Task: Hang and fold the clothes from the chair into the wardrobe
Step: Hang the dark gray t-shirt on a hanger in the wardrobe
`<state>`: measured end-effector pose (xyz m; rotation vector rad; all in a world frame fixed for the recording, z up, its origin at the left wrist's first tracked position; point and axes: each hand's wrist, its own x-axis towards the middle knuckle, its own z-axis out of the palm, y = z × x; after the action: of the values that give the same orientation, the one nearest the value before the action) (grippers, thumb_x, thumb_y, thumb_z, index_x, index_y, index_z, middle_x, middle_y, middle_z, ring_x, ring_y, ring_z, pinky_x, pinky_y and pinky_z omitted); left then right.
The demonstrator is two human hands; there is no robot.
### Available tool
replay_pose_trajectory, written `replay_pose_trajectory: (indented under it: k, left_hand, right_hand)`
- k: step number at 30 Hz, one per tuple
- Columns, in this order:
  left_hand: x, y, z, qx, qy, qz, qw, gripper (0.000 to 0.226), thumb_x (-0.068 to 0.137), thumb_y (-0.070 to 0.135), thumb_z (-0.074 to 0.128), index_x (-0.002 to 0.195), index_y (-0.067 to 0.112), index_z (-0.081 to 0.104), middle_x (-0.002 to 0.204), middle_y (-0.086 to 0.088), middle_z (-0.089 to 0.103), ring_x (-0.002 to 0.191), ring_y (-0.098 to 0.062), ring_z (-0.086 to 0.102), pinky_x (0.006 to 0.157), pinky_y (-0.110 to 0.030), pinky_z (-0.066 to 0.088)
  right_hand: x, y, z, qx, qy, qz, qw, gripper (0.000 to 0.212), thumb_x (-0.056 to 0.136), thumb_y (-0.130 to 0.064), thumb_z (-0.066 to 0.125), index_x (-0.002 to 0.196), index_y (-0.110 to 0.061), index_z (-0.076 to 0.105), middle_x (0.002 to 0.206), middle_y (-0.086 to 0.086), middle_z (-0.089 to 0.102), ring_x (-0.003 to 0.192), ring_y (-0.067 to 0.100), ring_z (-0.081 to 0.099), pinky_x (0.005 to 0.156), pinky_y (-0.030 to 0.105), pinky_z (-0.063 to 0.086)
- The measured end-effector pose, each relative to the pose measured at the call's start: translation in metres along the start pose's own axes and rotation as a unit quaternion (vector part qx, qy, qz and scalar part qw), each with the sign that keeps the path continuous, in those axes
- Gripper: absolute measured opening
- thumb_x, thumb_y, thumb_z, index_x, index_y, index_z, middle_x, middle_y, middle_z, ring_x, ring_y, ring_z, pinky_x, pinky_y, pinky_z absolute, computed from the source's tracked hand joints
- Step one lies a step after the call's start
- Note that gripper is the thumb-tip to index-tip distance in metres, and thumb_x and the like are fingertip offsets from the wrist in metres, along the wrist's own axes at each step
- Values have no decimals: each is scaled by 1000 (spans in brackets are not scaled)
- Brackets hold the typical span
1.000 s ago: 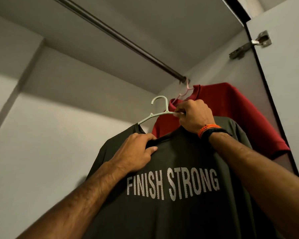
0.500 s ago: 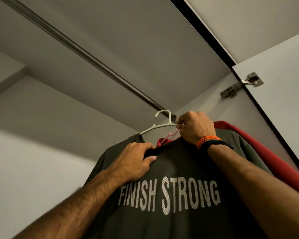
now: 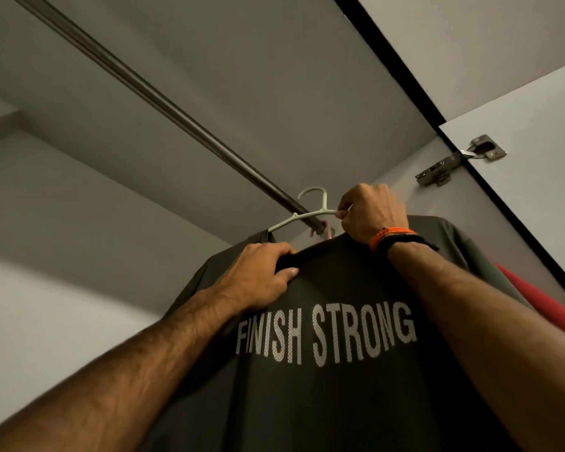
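A dark olive T-shirt (image 3: 333, 386) printed FINISH STRONG hangs on a pale hanger (image 3: 310, 210), raised up to the dark wardrobe rail (image 3: 163, 102). The hanger's hook sits level with the rail's right end; whether it rests on the rail I cannot tell. My right hand (image 3: 372, 213) grips the hanger by its neck. My left hand (image 3: 258, 275) pinches the shirt's collar on the left. A red shirt (image 3: 542, 305) hangs behind, mostly hidden, with its pink hanger (image 3: 328, 232) peeking under the rail.
The wardrobe's top panel (image 3: 242, 60) lies just above the rail. The open door (image 3: 542, 164) with its metal hinge (image 3: 457, 161) stands at the right. A grey back wall (image 3: 62, 223) fills the left.
Both hands have lifted the shirt and hanger up toward the rail's right end. The view has tilted upward, so the red shirt is now largely hidden behind the olive one.
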<state>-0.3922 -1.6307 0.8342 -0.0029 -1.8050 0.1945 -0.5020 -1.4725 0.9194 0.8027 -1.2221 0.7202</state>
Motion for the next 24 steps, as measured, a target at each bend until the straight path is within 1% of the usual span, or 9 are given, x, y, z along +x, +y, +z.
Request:
replay_pose_trajectory:
  k: [5,7,9,12,16,19,21,22,24]
  left_hand:
    - [28,-13,0,-7,-5,-25,1000,28,97,29,57,124,26,58,120,4,61,106,-7,54,84,-23,41]
    - [32,-19,1,-10,-17,-37,999,28,97,29,57,125,26,57,122,3,61,105,-6,54,85,-23,42]
    - [30,-24,5,-15,-27,-48,998,28,97,28,57,125,26,57,122,3,61,106,-7,55,87,-24,43]
    - [20,-30,15,-20,-36,-56,998,32,97,28,58,129,27,55,125,4,59,107,-5,53,88,-24,41]
    - [14,-29,27,-32,-41,-44,998,34,97,28,57,131,28,54,128,4,58,106,-3,49,87,-22,39]
    - [13,-25,33,-40,-46,-40,997,35,97,27,58,131,27,54,128,4,57,106,-3,50,87,-22,40]
    - [13,-25,36,-39,-39,-44,997,39,95,29,60,133,28,52,133,3,54,114,-6,48,94,-25,40]
    - [12,-25,38,-28,-24,-43,998,43,94,30,61,135,29,50,136,3,50,121,-9,45,99,-28,37]
    - [10,-25,42,8,43,-38,998,56,90,33,67,141,27,44,144,2,41,132,-15,35,105,-30,31]
  right_hand:
    - [32,-2,17,-3,-10,-7,1000,13,91,-24,68,100,-17,75,94,8,67,83,27,64,76,45,58]
    - [40,-5,27,-3,-27,-14,1000,15,92,-24,67,102,-16,74,97,9,68,87,28,64,78,46,58]
    - [40,-8,37,-5,-47,-18,999,16,91,-27,68,101,-15,73,95,9,67,86,27,64,78,46,58]
    - [33,-6,48,-1,-56,-19,998,16,89,-28,71,99,-17,74,91,8,66,83,26,63,76,44,58]
    - [21,2,48,-19,-48,-37,998,16,93,-26,65,103,-18,75,87,8,65,77,25,62,69,38,57]
    - [15,6,43,-42,-52,-53,996,18,94,-25,62,106,-17,74,85,7,65,73,20,60,60,31,49]
    - [13,7,39,-47,-64,-65,995,18,94,-21,61,107,-16,73,85,6,65,71,18,58,58,28,44]
    - [12,7,38,-50,-67,-72,994,19,94,-19,60,107,-15,73,86,6,66,71,19,58,59,29,46]
    - [10,8,36,-63,-66,-83,992,20,94,-19,59,110,-15,70,91,8,66,78,21,60,67,34,53]
